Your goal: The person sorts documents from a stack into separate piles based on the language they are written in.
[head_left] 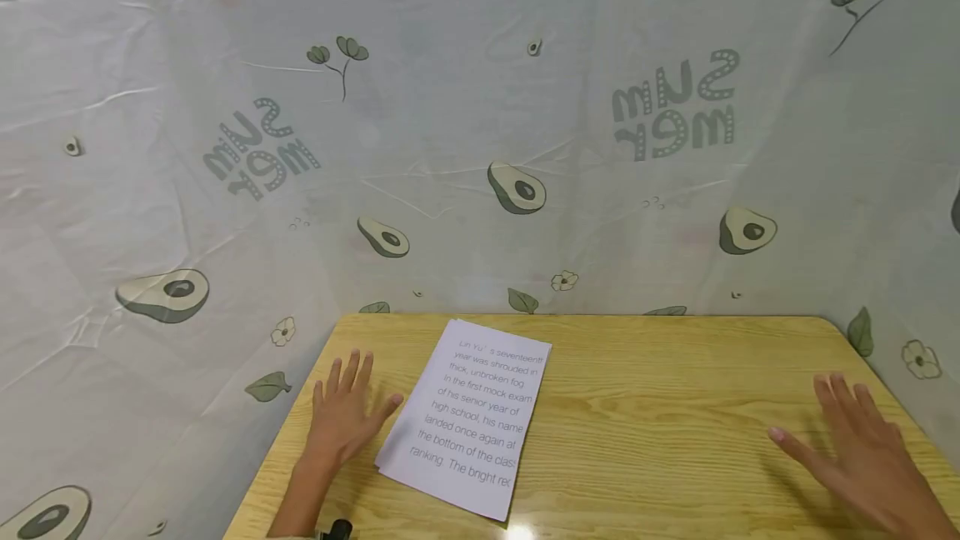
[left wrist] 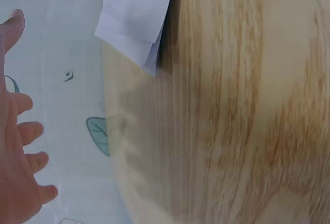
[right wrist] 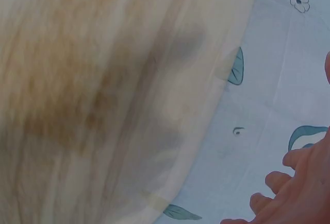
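A small stack of printed paper sheets (head_left: pixel 468 423) lies at a slant on the wooden table, left of the middle, its text facing up. Just left of it is my left hand (head_left: pixel 345 415), fingers spread and apart from the paper. In the left wrist view the sheets (left wrist: pixel 136 18) show slightly separated corners, and the left hand (left wrist: pixel 18 152) is at the left edge. My right hand (head_left: pixel 862 452) hovers over the right side of the table with fingers extended, holding nothing. Part of that right hand (right wrist: pixel 294 193) appears at the lower right of the right wrist view.
The wooden table (head_left: pixel 675 407) has a light grain and rounded far corners. Behind it and along both sides hangs a pale curtain (head_left: pixel 450 123) printed with avocados, leaves and lettering. A small black object (head_left: pixel 341 529) shows by the left wrist.
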`<state>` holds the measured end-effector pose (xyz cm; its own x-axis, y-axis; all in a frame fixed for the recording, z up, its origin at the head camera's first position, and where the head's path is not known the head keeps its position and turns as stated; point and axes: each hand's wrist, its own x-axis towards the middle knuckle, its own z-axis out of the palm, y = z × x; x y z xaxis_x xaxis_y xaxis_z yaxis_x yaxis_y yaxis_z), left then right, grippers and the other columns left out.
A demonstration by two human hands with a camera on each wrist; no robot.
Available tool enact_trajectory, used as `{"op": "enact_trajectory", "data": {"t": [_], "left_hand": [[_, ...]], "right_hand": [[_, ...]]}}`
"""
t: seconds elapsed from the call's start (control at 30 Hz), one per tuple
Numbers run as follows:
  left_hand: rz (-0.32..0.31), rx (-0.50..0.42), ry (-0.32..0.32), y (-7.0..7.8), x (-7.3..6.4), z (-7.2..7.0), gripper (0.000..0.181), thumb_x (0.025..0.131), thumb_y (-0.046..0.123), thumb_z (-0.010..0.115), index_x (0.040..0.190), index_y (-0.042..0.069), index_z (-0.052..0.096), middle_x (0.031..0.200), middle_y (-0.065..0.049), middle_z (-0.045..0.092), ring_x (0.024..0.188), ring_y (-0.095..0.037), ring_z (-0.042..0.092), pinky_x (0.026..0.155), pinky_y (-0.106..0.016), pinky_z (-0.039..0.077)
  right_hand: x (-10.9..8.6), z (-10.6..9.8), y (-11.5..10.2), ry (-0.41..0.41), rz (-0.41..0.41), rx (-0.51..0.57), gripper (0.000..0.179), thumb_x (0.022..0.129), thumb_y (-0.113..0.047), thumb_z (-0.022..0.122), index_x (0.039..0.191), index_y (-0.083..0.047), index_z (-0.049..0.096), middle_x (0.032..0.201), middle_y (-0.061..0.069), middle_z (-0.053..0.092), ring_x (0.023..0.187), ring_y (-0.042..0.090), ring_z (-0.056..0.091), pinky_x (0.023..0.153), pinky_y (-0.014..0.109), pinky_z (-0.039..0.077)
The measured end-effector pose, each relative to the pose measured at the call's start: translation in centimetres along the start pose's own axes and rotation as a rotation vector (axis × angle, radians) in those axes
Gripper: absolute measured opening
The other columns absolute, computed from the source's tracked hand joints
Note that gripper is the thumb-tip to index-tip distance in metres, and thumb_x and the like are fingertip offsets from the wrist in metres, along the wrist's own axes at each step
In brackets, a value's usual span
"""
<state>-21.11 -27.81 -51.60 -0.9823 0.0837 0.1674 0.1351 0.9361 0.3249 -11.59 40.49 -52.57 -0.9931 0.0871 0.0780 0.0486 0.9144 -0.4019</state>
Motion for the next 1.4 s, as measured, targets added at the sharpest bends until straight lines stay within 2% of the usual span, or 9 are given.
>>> {"op": "enact_trajectory", "data": {"t": [0.13,0.23,0.37,0.5,0.73,0.87,1.07,1.23,1.4], "left_hand": [[0.043,-0.049,-0.008,0.2,0.4,0.9,0.093,0.103,0.062,0.059,0.17,0.006,0.026,0.178,-0.021,0.021,0.164,-0.053,0.015,0.125,-0.079,0.017],[0.069,-0.094,-0.021,0.3,0.7,1.5,0.091,0.104,0.059,0.059,0.17,0.005,0.026,0.177,-0.021,0.023,0.162,-0.053,0.02,0.126,-0.076,0.022],[0.074,-0.177,-0.063,0.4,0.9,2.3,0.091,0.105,0.059,0.06,0.17,0.006,0.026,0.177,-0.019,0.026,0.162,-0.051,0.025,0.128,-0.07,0.026],[0.061,-0.251,-0.115,0.6,1.1,3.1,0.09,0.105,0.058,0.06,0.17,0.007,0.025,0.177,-0.018,0.028,0.162,-0.047,0.028,0.13,-0.065,0.026],[0.059,-0.317,-0.151,0.8,1.5,4.5,0.082,0.106,0.052,0.062,0.168,0.006,0.034,0.171,-0.02,0.039,0.158,-0.047,0.036,0.128,-0.066,0.03],[0.077,-0.334,-0.154,1.0,1.4,5.0,0.079,0.107,0.049,0.062,0.165,0.002,0.038,0.165,-0.023,0.048,0.154,-0.049,0.042,0.126,-0.066,0.033],[0.109,-0.379,-0.152,1.7,1.4,5.2,0.078,0.107,0.049,0.061,0.163,-0.002,0.04,0.16,-0.023,0.054,0.15,-0.045,0.05,0.122,-0.062,0.041],[0.107,-0.415,-0.162,2.6,1.4,5.6,0.078,0.106,0.051,0.061,0.163,0.002,0.042,0.153,-0.018,0.062,0.127,-0.031,0.068,0.109,-0.052,0.054],[0.129,-0.448,-0.178,4.0,1.2,6.2,0.076,0.107,0.048,0.063,0.163,0.001,0.042,0.148,-0.017,0.066,0.11,-0.018,0.069,0.094,-0.038,0.058]], "right_hand": [[-0.1,0.4,-0.2,-0.018,-0.017,0.068,0.107,0.108,-0.055,0.055,0.166,0.006,-0.012,0.167,0.04,-0.022,0.152,0.061,-0.03,0.109,0.091,-0.009],[0.0,0.5,-0.4,-0.046,-0.01,0.102,0.105,0.109,-0.055,0.053,0.166,0.006,-0.011,0.168,0.042,-0.017,0.152,0.067,-0.021,0.108,0.092,0.0],[0.2,0.8,-0.5,-0.063,-0.004,0.126,0.103,0.109,-0.055,0.052,0.166,0.011,-0.004,0.167,0.047,-0.003,0.146,0.076,0.005,0.104,0.089,0.018],[0.2,1.1,-0.7,-0.069,0.01,0.134,0.102,0.109,-0.054,0.054,0.165,0.014,0.003,0.163,0.051,0.011,0.138,0.078,0.022,0.101,0.085,0.028],[0.3,1.6,-1.5,-0.103,0.026,0.156,0.098,0.11,-0.054,0.053,0.164,0.015,0.01,0.16,0.052,0.02,0.134,0.076,0.028,0.1,0.085,0.03],[0.4,1.6,-2.0,-0.145,0.038,0.157,0.097,0.11,-0.056,0.051,0.164,0.014,0.012,0.16,0.051,0.023,0.134,0.075,0.031,0.094,0.082,0.037],[0.5,1.6,-2.8,-0.193,0.017,0.171,0.091,0.113,-0.052,0.047,0.163,0.017,0.014,0.153,0.055,0.029,0.124,0.072,0.051,0.082,0.067,0.055],[0.5,2.1,-3.6,-0.202,0.023,0.199,0.091,0.113,-0.051,0.048,0.163,0.017,0.014,0.155,0.054,0.027,0.129,0.071,0.05,0.085,0.066,0.058],[0.4,2.5,-4.5,-0.203,0.035,0.243,0.091,0.113,-0.052,0.048,0.165,0.015,0.014,0.159,0.051,0.026,0.135,0.069,0.044,0.092,0.066,0.058]]}}
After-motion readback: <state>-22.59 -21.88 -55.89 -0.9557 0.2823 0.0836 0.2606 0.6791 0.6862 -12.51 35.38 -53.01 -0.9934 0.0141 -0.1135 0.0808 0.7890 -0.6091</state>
